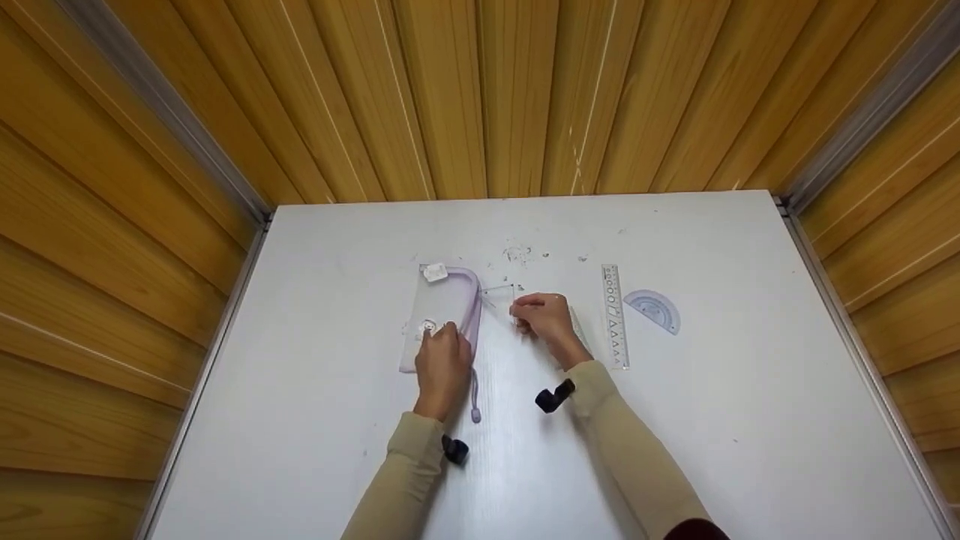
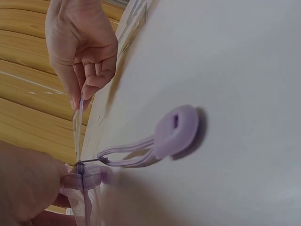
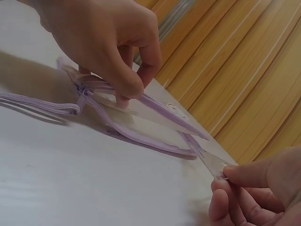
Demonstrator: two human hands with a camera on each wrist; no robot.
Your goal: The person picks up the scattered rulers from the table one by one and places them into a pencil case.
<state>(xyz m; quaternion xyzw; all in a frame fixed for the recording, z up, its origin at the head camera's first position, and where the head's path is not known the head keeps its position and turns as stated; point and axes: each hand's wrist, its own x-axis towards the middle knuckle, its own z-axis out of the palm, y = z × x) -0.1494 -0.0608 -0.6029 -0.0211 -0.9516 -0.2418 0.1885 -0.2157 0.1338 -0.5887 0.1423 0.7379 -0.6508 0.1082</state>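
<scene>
A see-through pencil pouch [image 1: 417, 311] with a lilac zip lies on the table, its zip edge spread apart in the right wrist view. My left hand [image 1: 442, 364] pinches the pouch's zip edge near the slider end. With thumb and fingertips, my right hand [image 1: 547, 322] pinches a clear set square [image 3: 212, 164] by one corner. The other end of the set square is at the pouch's opening; how far inside it reaches is hard to see. A lilac zip cord with a plastic end [image 2: 178, 132] hangs from the slider toward me.
To the right lie a clear stencil ruler [image 1: 615, 319] and a bluish protractor [image 1: 652, 310]. Another clear strip [image 1: 577, 324] is partly hidden behind the right hand. Small dark specks dot the white table [image 1: 337, 315]. Wood-patterned panels [image 1: 487, 97] stand around its back and sides.
</scene>
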